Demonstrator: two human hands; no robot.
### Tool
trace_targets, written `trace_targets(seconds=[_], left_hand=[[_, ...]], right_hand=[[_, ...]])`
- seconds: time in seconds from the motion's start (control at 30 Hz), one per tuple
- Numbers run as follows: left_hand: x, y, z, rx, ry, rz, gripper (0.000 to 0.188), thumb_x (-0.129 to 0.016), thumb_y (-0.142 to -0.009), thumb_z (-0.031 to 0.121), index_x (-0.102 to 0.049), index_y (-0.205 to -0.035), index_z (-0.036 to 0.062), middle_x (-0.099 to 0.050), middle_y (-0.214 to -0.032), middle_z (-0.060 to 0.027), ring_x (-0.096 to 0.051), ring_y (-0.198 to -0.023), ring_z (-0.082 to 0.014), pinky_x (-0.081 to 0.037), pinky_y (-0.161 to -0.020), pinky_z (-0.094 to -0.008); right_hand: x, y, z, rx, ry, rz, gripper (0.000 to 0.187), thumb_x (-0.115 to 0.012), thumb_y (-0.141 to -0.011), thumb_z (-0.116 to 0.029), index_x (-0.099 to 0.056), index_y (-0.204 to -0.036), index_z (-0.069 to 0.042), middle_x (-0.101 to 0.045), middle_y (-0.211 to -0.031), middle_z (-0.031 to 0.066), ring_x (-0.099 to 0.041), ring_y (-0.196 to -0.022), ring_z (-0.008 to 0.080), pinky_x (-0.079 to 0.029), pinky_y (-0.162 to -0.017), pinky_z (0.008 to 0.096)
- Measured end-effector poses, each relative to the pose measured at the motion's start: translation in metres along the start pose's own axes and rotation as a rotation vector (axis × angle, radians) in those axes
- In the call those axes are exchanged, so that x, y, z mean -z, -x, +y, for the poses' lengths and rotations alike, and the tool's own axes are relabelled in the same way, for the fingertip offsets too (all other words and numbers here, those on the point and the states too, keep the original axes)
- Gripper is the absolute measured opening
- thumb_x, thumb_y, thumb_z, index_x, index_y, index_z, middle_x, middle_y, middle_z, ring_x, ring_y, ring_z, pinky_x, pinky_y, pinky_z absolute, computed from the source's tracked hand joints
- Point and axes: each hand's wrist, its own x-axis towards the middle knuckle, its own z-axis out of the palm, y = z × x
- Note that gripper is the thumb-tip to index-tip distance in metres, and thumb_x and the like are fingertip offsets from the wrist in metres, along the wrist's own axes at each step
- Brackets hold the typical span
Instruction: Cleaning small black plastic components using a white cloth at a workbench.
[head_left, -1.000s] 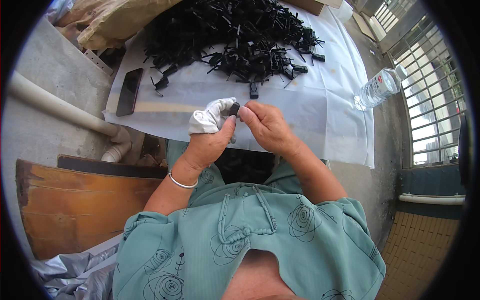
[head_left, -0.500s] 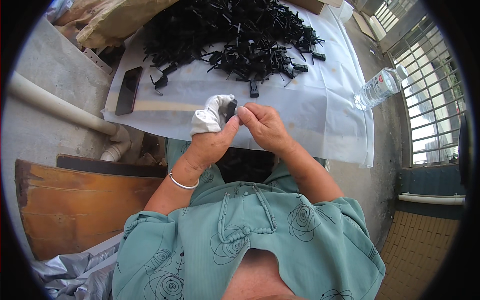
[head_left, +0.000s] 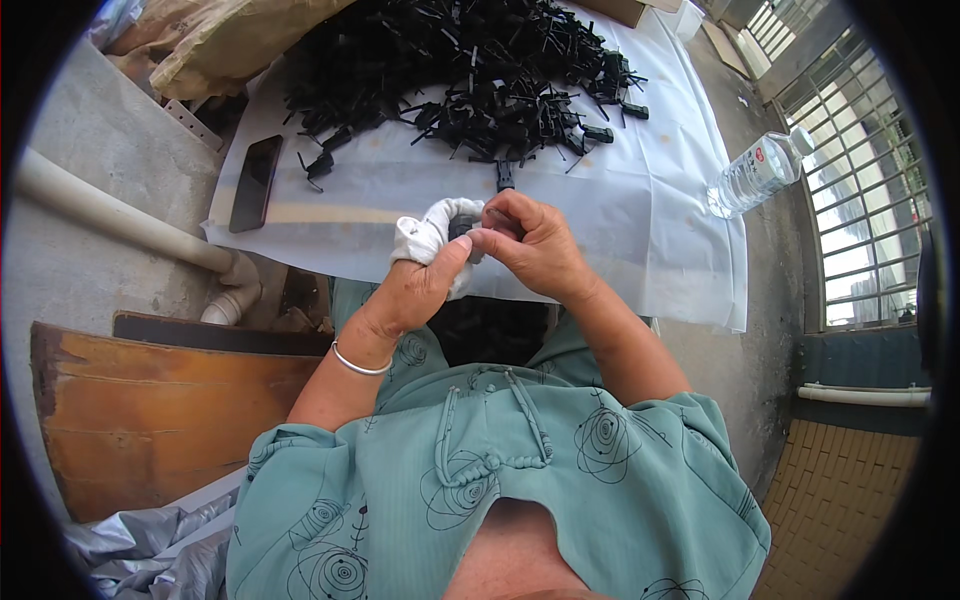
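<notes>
My left hand [head_left: 430, 285], its fingers wrapped in a white cloth glove [head_left: 422, 236] and its thumb bare, grips a small black plastic buckle piece [head_left: 461, 226]. Thumb and forefinger of my right hand [head_left: 540, 248] pinch together at the right side of that piece; whatever sits between these fingertips is too small to make out. Both hands are over the near edge of the white-covered table [head_left: 620, 235]. Just beyond them lies a single black buckle [head_left: 505, 177]. Farther back spreads a large heap of similar black plastic pieces [head_left: 450, 70], many with thin stalks sticking out.
At the table's left lies a dark phone [head_left: 257, 185]. A clear water bottle [head_left: 755, 178] stands at the right edge. Brown paper wrapping [head_left: 235, 50] is at the far left, above a pale pipe [head_left: 120, 210]. A wooden board [head_left: 180, 410] leans beside my left arm.
Both hands have come slightly nearer to me. My left hand has turned with the black piece, and the right fingers have shifted their pinch along it.
</notes>
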Motion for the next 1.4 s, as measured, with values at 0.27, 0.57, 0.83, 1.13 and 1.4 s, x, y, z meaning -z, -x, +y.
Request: trace_targets(seconds=[0.27,0.57,0.83,1.13,1.4], left_hand=[[-0.004,-0.008,-0.015,-0.335,-0.491,0.178,0.022,-0.043,-0.081,0.002,-0.047,-0.103,0.0009,-0.052,-0.082,-0.0080,-0.049,-0.070,-0.0175,-0.043,-0.063,-0.0292],[0.004,0.002,-0.005,-0.395,-0.947,0.133,0.030,-0.051,-0.081,0.008,-0.049,-0.109,-0.0023,-0.057,-0.091,-0.0166,-0.055,-0.084,-0.0286,-0.045,-0.074,-0.0310],[0.014,-0.003,-0.013,-0.064,-0.511,0.242,0.027,-0.048,-0.090,0.015,-0.054,-0.110,-0.0011,-0.060,-0.098,-0.0099,-0.057,-0.070,-0.0132,-0.048,-0.066,-0.0259],[0.025,-0.012,-0.011,0.288,0.627,0.006,0.020,-0.050,-0.089,0.012,-0.055,-0.106,0.0022,-0.062,-0.081,-0.0073,-0.051,-0.055,-0.0077,-0.041,-0.046,-0.0199],[-0.003,-0.010,-0.013,-0.077,0.093,0.237,0.021,-0.048,-0.091,0.010,-0.050,-0.110,0.0013,-0.057,-0.084,-0.0037,-0.055,-0.064,-0.0067,-0.044,-0.051,-0.0184]], right_hand=[[-0.005,0.003,-0.002,0.158,0.319,-0.113,0.023,-0.049,-0.090,-0.018,-0.054,-0.078,0.001,-0.049,-0.063,0.0074,-0.042,-0.057,0.0141,-0.040,-0.055,0.0297],[0.007,-0.004,-0.005,-0.051,0.413,-0.196,0.029,-0.051,-0.088,-0.023,-0.054,-0.073,0.002,-0.053,-0.063,0.0112,-0.047,-0.056,0.0186,-0.041,-0.055,0.0336],[0.019,-0.039,0.036,-0.034,1.063,0.248,0.032,-0.059,-0.079,-0.031,-0.057,-0.086,0.000,-0.060,-0.072,0.0166,-0.057,-0.066,0.0325,-0.043,-0.057,0.0402],[0.012,-0.003,0.005,0.357,0.436,-0.058,0.030,-0.063,-0.073,-0.001,-0.059,-0.102,-0.006,-0.054,-0.070,0.0068,-0.049,-0.053,0.0159,-0.040,-0.049,0.0265],[-0.007,0.007,-0.023,0.432,0.422,0.002,0.019,-0.068,-0.073,-0.008,-0.058,-0.088,-0.004,-0.053,-0.070,0.0046,-0.043,-0.051,0.0141,-0.036,-0.047,0.0251]])
